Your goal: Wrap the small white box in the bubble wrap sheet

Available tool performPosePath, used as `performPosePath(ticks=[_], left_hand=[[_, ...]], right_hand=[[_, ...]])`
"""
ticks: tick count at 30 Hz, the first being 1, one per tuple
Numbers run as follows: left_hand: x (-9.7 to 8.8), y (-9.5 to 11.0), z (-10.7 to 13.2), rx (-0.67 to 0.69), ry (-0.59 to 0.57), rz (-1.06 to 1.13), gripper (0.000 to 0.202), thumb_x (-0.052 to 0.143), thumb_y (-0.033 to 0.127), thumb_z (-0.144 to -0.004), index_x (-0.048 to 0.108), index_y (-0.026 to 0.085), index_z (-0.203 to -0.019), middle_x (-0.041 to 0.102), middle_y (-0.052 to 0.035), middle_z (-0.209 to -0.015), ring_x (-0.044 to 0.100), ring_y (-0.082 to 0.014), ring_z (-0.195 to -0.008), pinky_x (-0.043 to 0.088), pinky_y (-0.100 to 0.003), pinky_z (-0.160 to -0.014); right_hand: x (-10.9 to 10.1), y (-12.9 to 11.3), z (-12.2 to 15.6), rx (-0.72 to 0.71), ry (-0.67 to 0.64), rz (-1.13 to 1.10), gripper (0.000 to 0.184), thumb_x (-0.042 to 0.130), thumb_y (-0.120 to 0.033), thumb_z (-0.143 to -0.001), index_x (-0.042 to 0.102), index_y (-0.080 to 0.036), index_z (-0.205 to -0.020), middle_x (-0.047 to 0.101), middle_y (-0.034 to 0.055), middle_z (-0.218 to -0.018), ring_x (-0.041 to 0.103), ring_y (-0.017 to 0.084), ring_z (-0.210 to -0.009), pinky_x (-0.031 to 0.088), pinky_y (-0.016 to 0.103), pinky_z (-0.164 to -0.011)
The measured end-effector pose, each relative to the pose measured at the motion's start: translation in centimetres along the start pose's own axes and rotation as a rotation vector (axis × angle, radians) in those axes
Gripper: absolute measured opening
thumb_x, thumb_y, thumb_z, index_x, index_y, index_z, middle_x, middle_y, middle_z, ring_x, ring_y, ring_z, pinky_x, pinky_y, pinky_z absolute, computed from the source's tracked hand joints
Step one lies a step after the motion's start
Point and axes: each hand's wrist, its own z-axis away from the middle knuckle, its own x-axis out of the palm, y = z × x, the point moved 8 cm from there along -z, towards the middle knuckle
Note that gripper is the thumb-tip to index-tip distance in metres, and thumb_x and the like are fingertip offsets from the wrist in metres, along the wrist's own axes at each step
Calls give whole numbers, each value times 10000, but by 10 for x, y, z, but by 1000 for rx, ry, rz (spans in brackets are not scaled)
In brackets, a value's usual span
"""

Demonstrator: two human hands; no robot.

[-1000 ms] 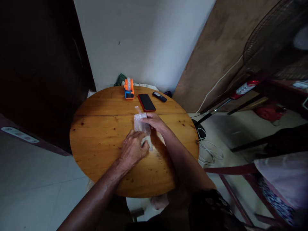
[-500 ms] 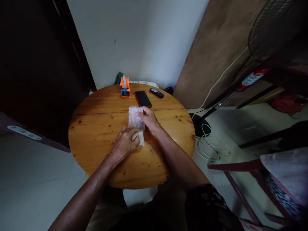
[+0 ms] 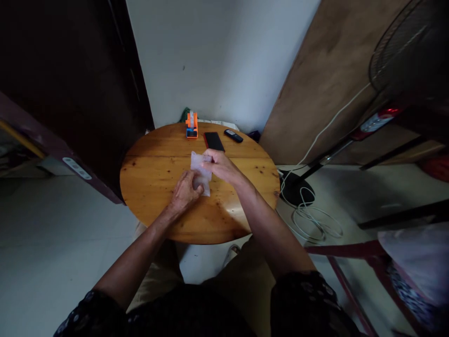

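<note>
Pale wall (image 3: 224, 65) stands behind a round wooden table (image 3: 154, 161), and a tall fan (image 3: 403, 51) is off to the right side. Both hands are near the middle of the table, on a small piece of clear, whitish plastic that looks like bubble wrap (image 3: 198, 162). It has a top part and a bottom part, maybe with a fold between them.

The right hand (image 3: 221, 165) has the top right edge. Its fingers are almost closed, pinching the plastic with the thumb on top. The left hand (image 3: 185, 188) is at the lower left edge. Its fingers are bent and touch the plastic, with a little gap by the thumb. I cannot tell how tightly they hold it.

Past the hands are a phone (image 3: 213, 141) with red sides, a little dark handset (image 3: 233, 135) and an orange and blue tape dispenser (image 3: 191, 125). No hand is using the tape dispenser.

I think the step now is getting the thin plastic straight and flat, one hand at each end. The next move seems to call for a soft, steady pinch, so the edges do not slip or crumple.
</note>
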Motion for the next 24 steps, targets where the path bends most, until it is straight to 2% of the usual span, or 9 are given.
performPosePath(ticks=[3, 7, 10, 12, 14, 17, 20, 22, 24], left_hand=[[-3, -3, 4, -58, 69, -35, 319, 674, 204, -747, 594, 182, -1054, 624, -75, -1033, 614, -237, -978, 518, -396, -911], [-10, -7, 6, -94, 166, -72, 298, 718, 228, -730, 569, 205, -987, 589, -61, -1014, 596, -244, -1022, 494, -412, -949], [-11, -15, 5, -119, 199, 11, 461, 741, 244, -724, 547, 189, -1139, 573, -95, -1138, 599, -241, -1041, 510, -400, -934], [-11, -16, 3, -84, 198, 63, 599, 748, 255, -727, 505, 179, -1269, 545, -133, -1256, 588, -257, -1105, 515, -404, -944], [-9, -13, 1, -7, 174, 81, 626, 740, 237, -735, 502, 185, -1312, 532, -145, -1321, 556, -273, -1189, 507, -409, -972], [-5, -6, -2, 101, 106, 74, 419, 697, 177, -753, 606, 205, -1162, 597, -102, -1259, 549, -255, -1203, 483, -400, -1004], [4, -9, -7, 73, -22, 86, 207, 664, 164, -760, 648, 191, -965, 670, -40, -989, 613, -200, -983, 498, -352, -926], [8, -13, -9, 12, -109, 135, 202, 675, 166, -734, 649, 174, -934, 666, -12, -870, 614, -167, -838, 507, -308, -837], [8, -15, -8, -20, -179, 219, 253, 685, 165, -705, 655, 164, -955, 676, -10, -873, 620, -151, -787, 509, -281, -785]], right_hand=[[3, -15, 16, -18, -48, 68, 115, 585, -290, -719, 513, -200, -719, 444, -71, -640, 389, 101, -607, 272, 250, -584], [9, -22, 31, -29, -62, 147, 103, 566, -290, -733, 520, -198, -743, 458, -68, -653, 402, 106, -618, 283, 251, -598], [13, -21, 40, -26, -49, 218, 83, 568, -266, -730, 520, -199, -734, 476, -65, -657, 414, 109, -629, 288, 248, -602], [17, -18, 47, -7, -47, 240, 69, 571, -253, -731, 531, -198, -743, 504, -62, -666, 435, 111, -640, 300, 244, -607], [20, -16, 54, -1, -48, 245, 67, 578, -255, -739, 549, -197, -758, 542, -55, -688, 464, 117, -665, 320, 239, -619], [22, -13, 65, -9, -24, 224, 68, 573, -257, -762, 583, -195, -788, 598, -39, -727, 506, 126, -694, 351, 234, -635], [21, -10, 72, -29, 20, 172, 90, 567, -259, -786, 619, -201, -832, 643, -27, -771, 547, 137, -710, 385, 242, -654], [22, -7, 75, -45, 39, 153, 98, 573, -259, -789, 636, -208, -845, 662, -23, -796, 570, 145, -725, 403, 249, -671], [23, -3, 77, -49, 43, 160, 107, 570, -250, -790, 645, -212, -856, 677, -21, -821, 582, 149, -731, 414, 255, -684]])
